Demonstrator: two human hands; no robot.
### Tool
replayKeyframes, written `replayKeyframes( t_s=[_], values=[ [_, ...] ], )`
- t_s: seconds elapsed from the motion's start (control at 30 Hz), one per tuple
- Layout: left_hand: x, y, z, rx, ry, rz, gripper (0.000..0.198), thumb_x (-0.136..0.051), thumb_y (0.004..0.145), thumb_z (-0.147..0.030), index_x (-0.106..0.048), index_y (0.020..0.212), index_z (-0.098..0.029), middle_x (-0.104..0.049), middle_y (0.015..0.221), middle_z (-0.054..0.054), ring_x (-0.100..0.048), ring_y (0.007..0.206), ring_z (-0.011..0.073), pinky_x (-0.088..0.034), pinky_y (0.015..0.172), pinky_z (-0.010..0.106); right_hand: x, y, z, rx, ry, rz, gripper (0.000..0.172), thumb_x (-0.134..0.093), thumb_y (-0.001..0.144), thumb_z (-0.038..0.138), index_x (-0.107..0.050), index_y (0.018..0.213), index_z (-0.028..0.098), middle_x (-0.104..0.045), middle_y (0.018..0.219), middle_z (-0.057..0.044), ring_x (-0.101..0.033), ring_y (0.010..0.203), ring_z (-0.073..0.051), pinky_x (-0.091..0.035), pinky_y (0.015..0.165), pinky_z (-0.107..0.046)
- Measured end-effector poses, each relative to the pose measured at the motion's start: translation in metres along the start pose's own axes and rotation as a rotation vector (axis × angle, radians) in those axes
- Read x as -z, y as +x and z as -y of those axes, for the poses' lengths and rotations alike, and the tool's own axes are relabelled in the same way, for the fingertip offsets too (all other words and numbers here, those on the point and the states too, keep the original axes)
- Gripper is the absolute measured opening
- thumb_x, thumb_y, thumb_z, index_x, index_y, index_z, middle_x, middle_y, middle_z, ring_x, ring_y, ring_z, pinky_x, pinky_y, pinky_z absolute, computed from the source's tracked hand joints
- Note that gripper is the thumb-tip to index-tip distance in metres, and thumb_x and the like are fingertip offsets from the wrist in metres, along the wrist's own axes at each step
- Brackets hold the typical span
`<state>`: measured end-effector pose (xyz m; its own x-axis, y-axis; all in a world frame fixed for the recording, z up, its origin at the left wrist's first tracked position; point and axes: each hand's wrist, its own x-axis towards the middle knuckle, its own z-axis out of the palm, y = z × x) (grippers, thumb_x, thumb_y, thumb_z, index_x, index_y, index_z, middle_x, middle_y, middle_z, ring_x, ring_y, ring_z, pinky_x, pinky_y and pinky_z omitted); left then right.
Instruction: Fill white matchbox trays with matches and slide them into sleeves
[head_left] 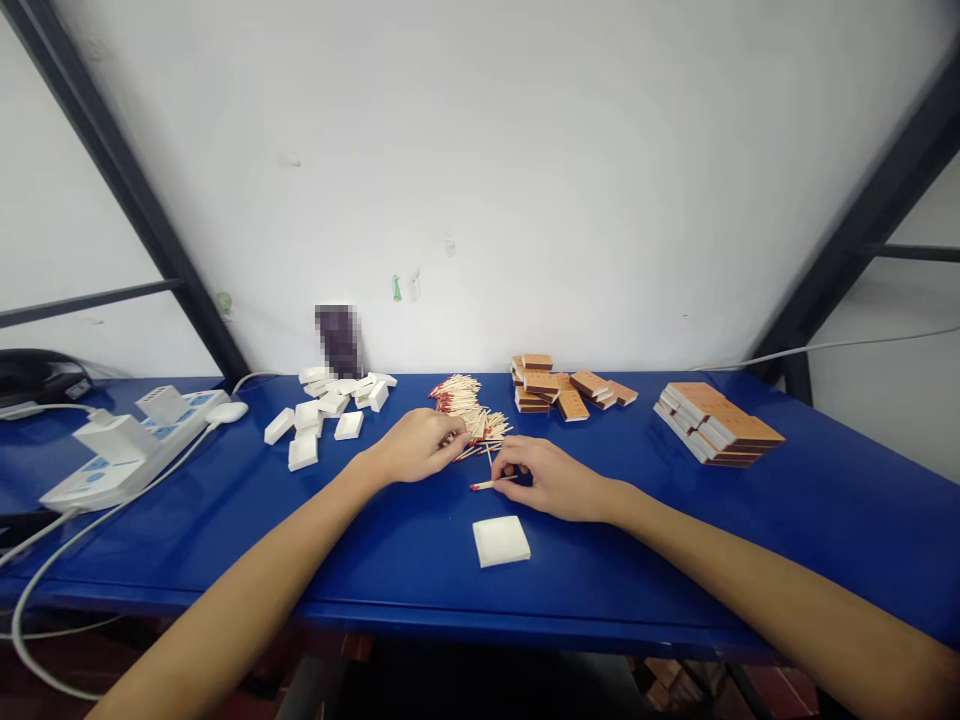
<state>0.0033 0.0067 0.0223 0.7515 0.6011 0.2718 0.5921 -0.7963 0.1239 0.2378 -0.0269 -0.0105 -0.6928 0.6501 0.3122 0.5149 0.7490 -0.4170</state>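
Note:
A heap of red-tipped matches (463, 400) lies on the blue table (420, 560). My left hand (424, 445) is at the heap's near left edge, its fingers curled; what they hold, if anything, is hidden. Just right of it, my right hand (551, 478) pinches a few matches (483, 486) between thumb and fingers, red heads pointing left. One more match slants by its fingertips. Nearer the front edge, below my right hand, a white matchbox tray (501, 542) lies flat by itself.
White trays (330, 400) lie scattered at the back left. Orange-brown matchboxes (536, 385) are piled behind my right hand, with a neat stack (716, 425) farther right. A power strip (135, 455) with white cables occupies the left side.

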Motion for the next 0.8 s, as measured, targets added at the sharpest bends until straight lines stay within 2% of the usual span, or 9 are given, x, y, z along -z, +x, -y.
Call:
replayKeyframes(
  t_s=[0.13, 0.3, 0.47, 0.8],
  values=[
    [0.001, -0.003, -0.006, -0.006, -0.077, 0.049, 0.029, -0.047, 0.093, -0.033, -0.06, 0.073, -0.016, -0.059, 0.065, 0.0, -0.048, 0.057, 0.0116, -0.032, 0.059, 0.026, 0.001, -0.002, 0.001, 0.02, -0.033, -0.016, 0.009, -0.058, 0.091, 0.023, -0.066, 0.093, 0.019, -0.06, 0.086, -0.003, -0.055, 0.079, -0.016, -0.043, 0.07, -0.028],
    [0.007, -0.004, -0.003, 0.016, -0.14, 0.064, 0.04, -0.055, 0.088, -0.045, -0.051, 0.06, -0.017, -0.048, 0.053, -0.003, -0.039, 0.049, 0.0089, -0.029, 0.054, 0.025, 0.004, -0.005, -0.002, 0.049, -0.091, -0.032, 0.009, -0.054, 0.09, 0.018, -0.063, 0.091, 0.019, -0.06, 0.087, -0.004, -0.055, 0.08, -0.017, -0.042, 0.07, -0.028],
    [0.008, -0.004, -0.005, 0.044, -0.153, 0.142, 0.043, -0.064, 0.082, -0.051, -0.051, 0.058, -0.016, -0.05, 0.053, -0.003, -0.04, 0.048, 0.0082, -0.028, 0.052, 0.026, 0.005, -0.005, -0.003, 0.035, -0.13, -0.033, 0.007, -0.055, 0.088, 0.017, -0.061, 0.087, 0.019, -0.059, 0.083, -0.002, -0.053, 0.074, -0.015, -0.039, 0.065, -0.027],
    [-0.004, -0.004, -0.003, 0.032, -0.177, 0.181, 0.048, -0.058, 0.086, -0.052, -0.048, 0.055, -0.017, -0.048, 0.048, -0.003, -0.038, 0.044, 0.009, -0.025, 0.049, 0.027, 0.002, -0.004, 0.0, 0.059, -0.048, 0.006, 0.012, -0.053, 0.092, 0.021, -0.063, 0.086, 0.019, -0.06, 0.082, -0.003, -0.054, 0.071, -0.014, -0.04, 0.064, -0.026]
  ],
)
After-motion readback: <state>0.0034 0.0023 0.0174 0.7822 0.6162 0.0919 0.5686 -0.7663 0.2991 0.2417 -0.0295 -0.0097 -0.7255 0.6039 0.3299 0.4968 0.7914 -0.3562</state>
